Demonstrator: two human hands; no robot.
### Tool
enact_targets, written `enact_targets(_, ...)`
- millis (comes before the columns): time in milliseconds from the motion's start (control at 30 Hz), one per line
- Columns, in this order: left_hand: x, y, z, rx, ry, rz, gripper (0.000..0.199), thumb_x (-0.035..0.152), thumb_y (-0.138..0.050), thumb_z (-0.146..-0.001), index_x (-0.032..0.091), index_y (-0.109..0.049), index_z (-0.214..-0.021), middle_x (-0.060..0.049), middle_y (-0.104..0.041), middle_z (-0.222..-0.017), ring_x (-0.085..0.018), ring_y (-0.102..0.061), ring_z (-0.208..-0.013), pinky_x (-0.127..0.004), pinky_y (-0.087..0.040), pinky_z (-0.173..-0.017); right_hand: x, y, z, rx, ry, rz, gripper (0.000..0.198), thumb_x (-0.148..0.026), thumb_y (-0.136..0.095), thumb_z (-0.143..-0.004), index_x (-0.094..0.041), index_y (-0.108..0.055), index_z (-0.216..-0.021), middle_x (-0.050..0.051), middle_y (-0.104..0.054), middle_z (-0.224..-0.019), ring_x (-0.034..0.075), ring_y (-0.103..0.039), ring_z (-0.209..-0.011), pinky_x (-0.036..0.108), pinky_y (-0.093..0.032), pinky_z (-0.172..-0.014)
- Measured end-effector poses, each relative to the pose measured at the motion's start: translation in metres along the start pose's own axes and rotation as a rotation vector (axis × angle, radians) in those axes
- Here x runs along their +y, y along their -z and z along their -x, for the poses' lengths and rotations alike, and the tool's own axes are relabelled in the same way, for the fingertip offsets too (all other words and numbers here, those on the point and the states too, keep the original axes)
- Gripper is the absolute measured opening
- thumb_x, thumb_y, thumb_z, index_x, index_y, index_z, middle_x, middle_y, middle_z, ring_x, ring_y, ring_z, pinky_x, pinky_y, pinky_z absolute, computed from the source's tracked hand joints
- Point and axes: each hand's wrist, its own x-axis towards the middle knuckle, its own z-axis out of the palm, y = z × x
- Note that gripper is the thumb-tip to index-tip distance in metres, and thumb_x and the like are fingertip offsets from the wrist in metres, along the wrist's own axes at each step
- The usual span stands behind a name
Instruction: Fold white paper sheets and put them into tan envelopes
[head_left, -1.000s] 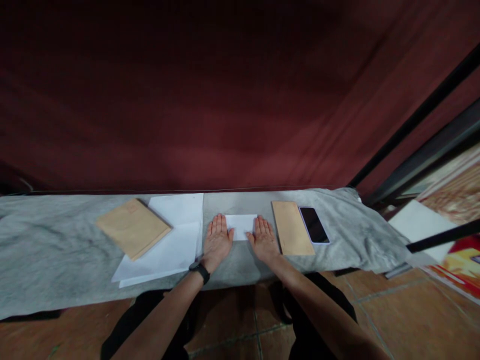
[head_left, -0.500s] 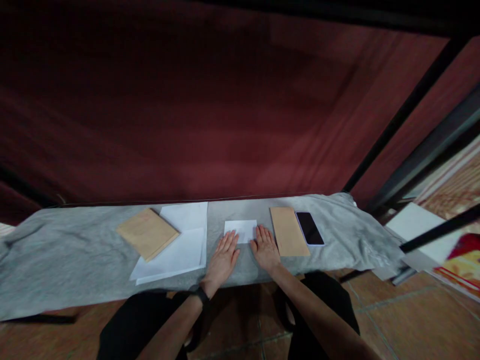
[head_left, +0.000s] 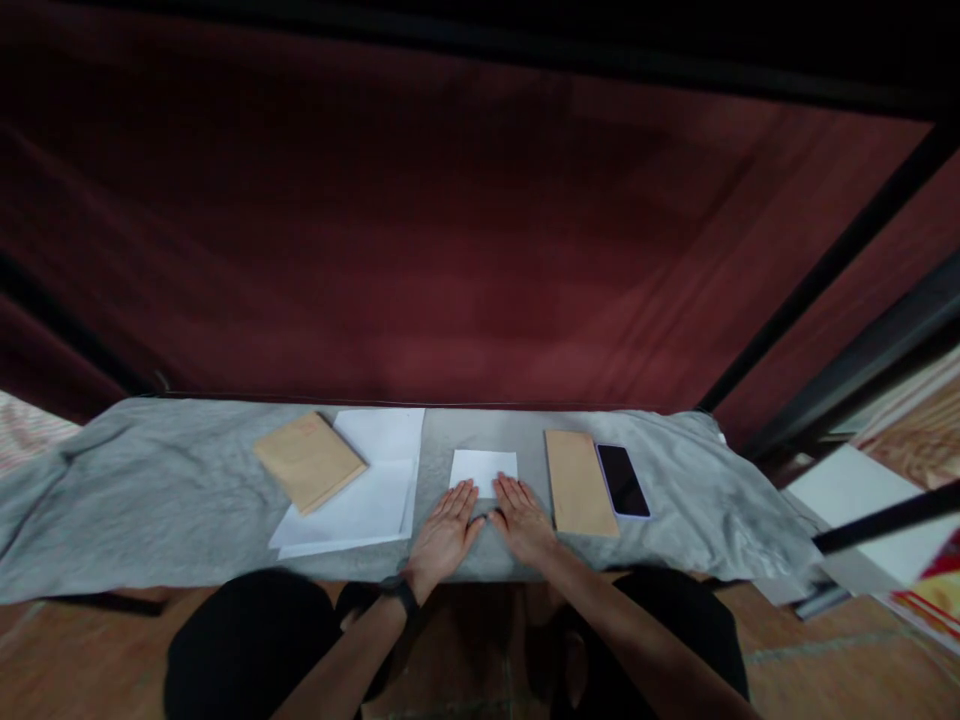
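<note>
A small white folded paper (head_left: 484,467) lies flat in front of me on the grey cloth. My left hand (head_left: 444,530) rests palm down, with its outstretched fingertips on the paper's near left corner. On the near right part of the same paper lie the fingers of my right hand (head_left: 523,520), also flat. The two thumbs point toward each other, a small gap apart. Neither hand grips anything. To the right of my right hand is a brown envelope (head_left: 581,485), and beside it a dark-screened phone (head_left: 624,480).
On the left, larger white sheets (head_left: 382,490) lie with a brown envelope (head_left: 310,460) partly on top. The grey cloth (head_left: 180,490) covers a narrow bench. A dark red panel (head_left: 450,250) rises behind it, and a black bar (head_left: 832,260) slants at the right.
My right hand has shifted left and its fingers now lie on the paper's near edge. The thumbs have come closer together. The whole view has tilted slightly.
</note>
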Motion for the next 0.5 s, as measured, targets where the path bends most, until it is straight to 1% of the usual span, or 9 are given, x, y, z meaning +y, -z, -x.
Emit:
enact_targets(133, 0.001, -0.001, 0.001, 0.004, 0.071, -0.025, 0.058, 0.045, -0.033, -0.104, 0.009, -0.046, -0.148, -0.017, -0.044, -0.155, -0.024, -0.041, -0.145, -0.044, -0.038, -0.118, 0.008, 0.002, 0.006, -0.004, 0.0, -0.013, 0.063, -0.048, -0.036, -0.104, -0.01, -0.036, -0.155, 0.013, -0.032, -0.161, 0.024, -0.032, -0.15, 0.043, -0.029, -0.123)
enact_targets(333, 0.006, -0.01, 0.009, 0.074, 0.214, -0.082, 0.063, 0.049, -0.034, -0.102, 0.009, -0.043, -0.15, -0.018, -0.047, -0.152, -0.028, -0.041, -0.145, -0.049, -0.039, -0.117, 0.016, -0.001, 0.019, 0.032, -0.018, -0.001, 0.064, -0.046, -0.041, -0.102, -0.008, -0.039, -0.153, 0.017, -0.039, -0.158, 0.028, -0.036, -0.148, 0.046, -0.032, -0.122)
enact_targets(500, 0.006, -0.016, 0.013, 0.122, 0.284, -0.093, 0.057, 0.042, -0.032, -0.103, 0.01, -0.047, -0.148, -0.017, -0.05, -0.15, -0.029, -0.043, -0.144, -0.051, -0.038, -0.118, 0.005, -0.004, 0.017, 0.039, -0.147, -0.029, 0.061, -0.041, -0.039, -0.102, -0.006, -0.042, -0.151, 0.02, -0.043, -0.155, 0.031, -0.039, -0.146, 0.05, -0.032, -0.121)
